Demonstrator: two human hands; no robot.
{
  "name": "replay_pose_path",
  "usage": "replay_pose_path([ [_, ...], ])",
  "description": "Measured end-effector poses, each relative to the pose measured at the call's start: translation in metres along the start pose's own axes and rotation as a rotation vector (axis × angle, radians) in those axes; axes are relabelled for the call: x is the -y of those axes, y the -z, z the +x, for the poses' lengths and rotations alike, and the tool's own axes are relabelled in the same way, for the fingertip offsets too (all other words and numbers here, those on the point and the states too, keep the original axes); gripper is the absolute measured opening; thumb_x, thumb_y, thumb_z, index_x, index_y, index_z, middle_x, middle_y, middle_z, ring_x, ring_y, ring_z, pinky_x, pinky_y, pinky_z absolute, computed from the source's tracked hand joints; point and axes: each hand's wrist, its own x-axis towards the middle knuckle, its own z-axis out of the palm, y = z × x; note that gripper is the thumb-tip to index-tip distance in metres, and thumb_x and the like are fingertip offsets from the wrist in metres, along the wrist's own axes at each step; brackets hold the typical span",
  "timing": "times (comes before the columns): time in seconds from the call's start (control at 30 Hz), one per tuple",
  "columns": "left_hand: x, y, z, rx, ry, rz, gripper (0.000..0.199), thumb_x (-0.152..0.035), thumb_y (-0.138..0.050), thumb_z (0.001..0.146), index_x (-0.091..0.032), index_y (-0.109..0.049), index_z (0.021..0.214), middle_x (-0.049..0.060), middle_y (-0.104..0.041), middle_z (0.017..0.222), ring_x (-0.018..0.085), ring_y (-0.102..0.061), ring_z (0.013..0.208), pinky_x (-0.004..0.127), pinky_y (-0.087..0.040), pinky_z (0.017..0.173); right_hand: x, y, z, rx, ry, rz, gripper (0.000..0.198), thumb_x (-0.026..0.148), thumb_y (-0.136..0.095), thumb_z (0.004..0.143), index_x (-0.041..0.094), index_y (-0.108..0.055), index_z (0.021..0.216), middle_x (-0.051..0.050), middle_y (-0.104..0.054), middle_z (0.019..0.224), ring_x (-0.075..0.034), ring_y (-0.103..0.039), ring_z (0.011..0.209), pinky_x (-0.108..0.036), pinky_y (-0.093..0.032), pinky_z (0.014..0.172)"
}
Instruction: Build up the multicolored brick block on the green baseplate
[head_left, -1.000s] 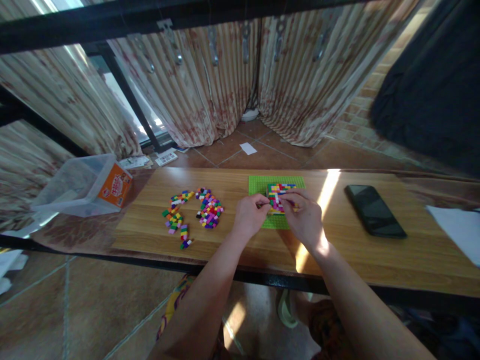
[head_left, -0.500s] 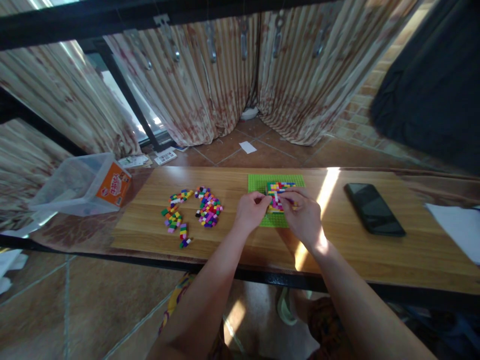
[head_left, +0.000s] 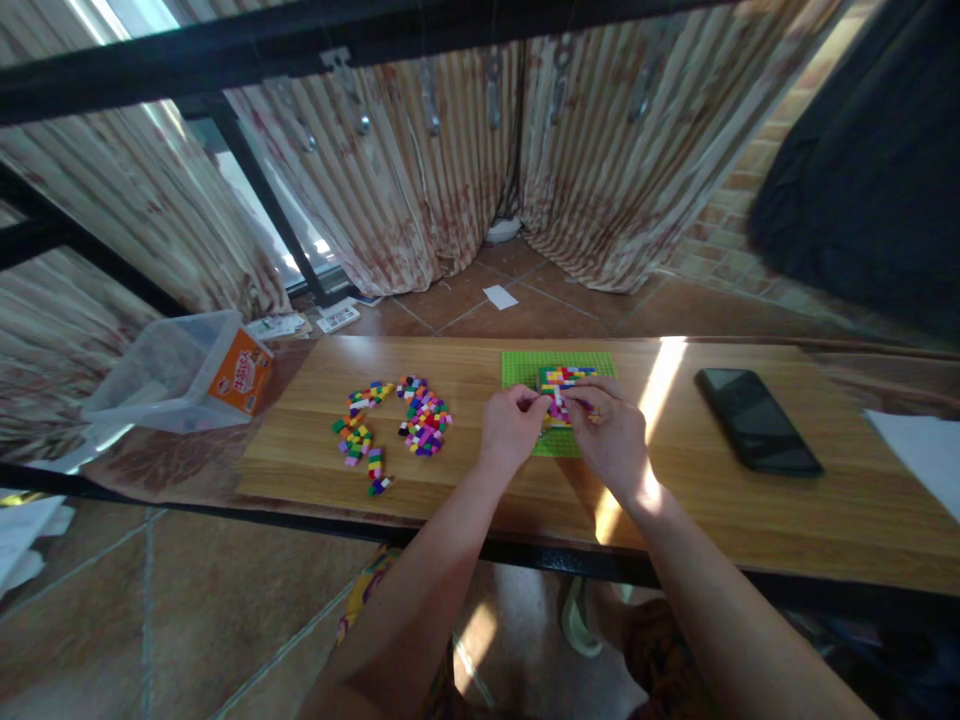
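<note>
A green baseplate (head_left: 521, 367) lies on the wooden board, with a block of small coloured bricks (head_left: 564, 379) built on its right half. My left hand (head_left: 511, 428) and my right hand (head_left: 616, 435) meet over the block's near side, fingertips pinched together on a small brick at the block's edge. Which hand grips it I cannot tell; the hands hide the near part of the block. Loose bricks (head_left: 424, 414) lie in a pile to the left, with a second strewn group (head_left: 358, 432) further left.
A black phone (head_left: 757, 433) lies right of the baseplate. A clear plastic tub (head_left: 161, 372) with an orange box (head_left: 240, 373) sits at the far left. White paper (head_left: 919, 447) rests at the right edge. Curtains hang behind the table.
Both hands stay at the brick block with only small finger shifts. The camera has tilted slightly, moving the whole scene a little to the right.
</note>
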Motion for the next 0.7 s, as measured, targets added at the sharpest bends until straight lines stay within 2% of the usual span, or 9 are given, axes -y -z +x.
replay_pose_path([
  [0.13, -0.003, 0.001, -0.003, 0.01, -0.019, 0.037, 0.021, -0.032, -0.065, 0.087, -0.015, -0.071, 0.074, 0.005, -0.073, 0.075, 0.015, -0.064, 0.07, 0.026, -0.046, 0.066, -0.004, 0.001, 0.0, 0.004, 0.02, -0.013, 0.018, 0.024, -0.057, 0.087, 0.022, -0.075, 0.085, -0.009, -0.071, 0.097, -0.025, -0.067, 0.094, -0.047, -0.056, 0.089],
  [0.23, -0.004, 0.013, -0.002, 0.019, -0.042, 0.118, 0.025, -0.032, -0.059, 0.091, -0.015, -0.072, 0.078, 0.006, -0.074, 0.076, 0.016, -0.064, 0.07, 0.027, -0.046, 0.067, -0.005, 0.002, 0.0, 0.018, 0.03, -0.019, 0.018, 0.024, -0.058, 0.087, 0.023, -0.075, 0.087, -0.009, -0.071, 0.096, -0.025, -0.067, 0.094, -0.047, -0.056, 0.089],
  [0.4, 0.004, 0.059, 0.008, 0.06, -0.03, 0.319, 0.018, -0.018, -0.057, 0.088, -0.015, -0.075, 0.089, 0.008, -0.077, 0.087, 0.018, -0.069, 0.081, 0.028, -0.05, 0.076, -0.005, 0.003, 0.0, 0.025, 0.045, -0.014, 0.018, 0.024, -0.057, 0.087, 0.022, -0.076, 0.088, -0.009, -0.071, 0.098, -0.025, -0.068, 0.094, -0.046, -0.056, 0.088],
  [0.53, 0.014, 0.098, 0.01, 0.133, 0.05, 0.568, 0.027, -0.007, -0.059, 0.079, -0.017, -0.076, 0.097, 0.008, -0.078, 0.096, 0.02, -0.07, 0.09, 0.031, -0.053, 0.084, -0.005, 0.003, 0.0, 0.021, 0.029, -0.027, 0.018, 0.024, -0.058, 0.086, 0.021, -0.076, 0.087, -0.01, -0.07, 0.099, -0.025, -0.067, 0.096, -0.046, -0.056, 0.089],
  [0.7, 0.018, 0.117, 0.004, 0.203, 0.086, 0.806, 0.027, -0.011, -0.06, 0.079, -0.019, -0.078, 0.097, 0.01, -0.077, 0.098, 0.024, -0.07, 0.097, 0.034, -0.053, 0.089, -0.005, 0.002, 0.0, 0.03, 0.007, -0.029, 0.018, 0.025, -0.058, 0.086, 0.021, -0.076, 0.087, -0.01, -0.071, 0.1, -0.026, -0.067, 0.098, -0.046, -0.056, 0.089],
])
